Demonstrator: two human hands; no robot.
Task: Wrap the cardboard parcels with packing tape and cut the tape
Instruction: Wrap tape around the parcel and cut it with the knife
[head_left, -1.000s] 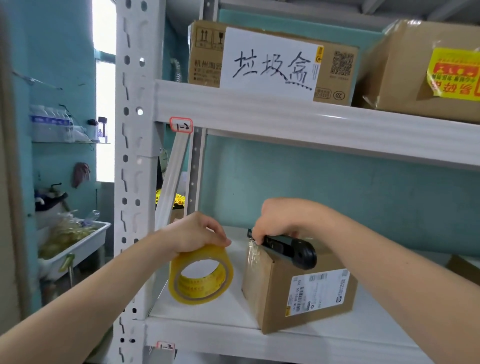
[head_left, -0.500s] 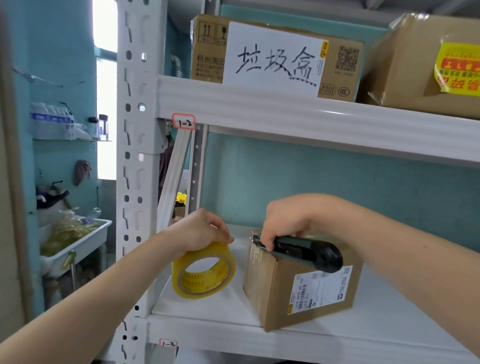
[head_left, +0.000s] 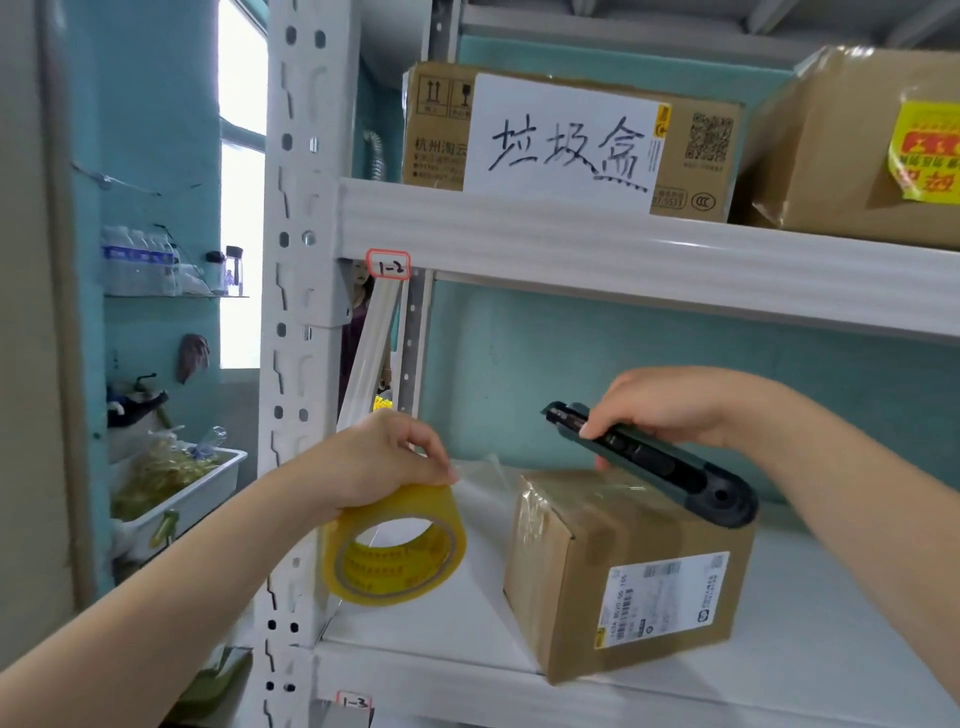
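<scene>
Far to the left, a white tray (head_left: 208, 491) of greenish stuff sits beneath a small glass ledge carrying water bottles (head_left: 137, 262). Next comes the perforated white upright (head_left: 301, 322) of the rack, with a red-edged tag (head_left: 388, 266) reading "1-2" stuck just under the upper beam.

Beside the upright, the left hand (head_left: 384, 462) grips the yellow tape roll (head_left: 395, 545) from above, fingers curled over its rim, and the roll stands on edge above the lower shelf board (head_left: 831, 649). A wrinkled flap of clear tape (head_left: 485, 475) hangs between the roll and the parcel; whether it is joined to the box cannot be told.

The cardboard parcel (head_left: 571, 571) stands on the same board just right of the roll, one corner towards the camera. Glossy tape covers its top and left face, and a white shipping label (head_left: 662, 597) is on its right face.

Above the parcel, the right hand (head_left: 675, 405) holds a dark utility knife (head_left: 654, 462), fingers wrapped round the handle. The knife is tilted, its nose raised up and to the left, its rounded butt low over the box's far right edge. Contact with the cardboard cannot be made out.

On the upper shelf sit a carton (head_left: 436, 124) fronted by a handwritten white sheet (head_left: 566, 135) and, further right, a taped brown box (head_left: 831, 145) with a yellow sticker (head_left: 927, 150).
</scene>
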